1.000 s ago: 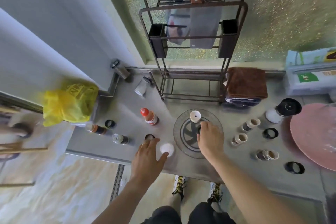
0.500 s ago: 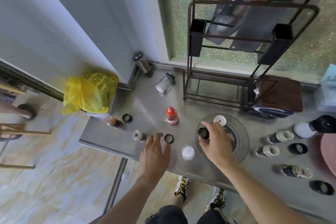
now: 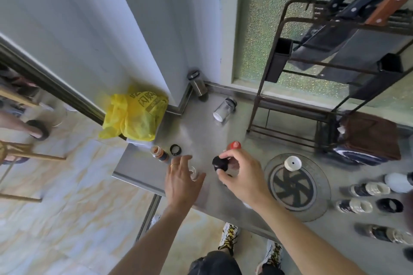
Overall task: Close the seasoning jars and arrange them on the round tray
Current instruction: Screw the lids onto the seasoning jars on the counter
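Observation:
My right hand (image 3: 242,177) pinches a black lid (image 3: 220,163) in its fingertips, raised over the steel counter left of the round glass tray (image 3: 324,198). One white-lidded jar (image 3: 292,163) stands on the tray's far side. My left hand (image 3: 181,179) hovers with fingers apart over a small clear jar (image 3: 194,171), which it partly hides. A red-capped bottle (image 3: 234,145) peeks out behind my right hand. An open jar of orange spice (image 3: 159,153) lies beside a black lid ring (image 3: 175,149). More jars (image 3: 368,190) lie right of the tray.
A yellow bag (image 3: 134,114) sits at the counter's left corner. A clear jar (image 3: 224,109) lies near a steel shaker (image 3: 197,83) by the wall. The knife rack (image 3: 279,62) and a brown cloth (image 3: 371,136) stand at the back right. The counter edge runs just under my left hand.
My right hand left the tray and moved left, carrying the black lid. My left hand shifted onto the small clear jar. The view swung to the left.

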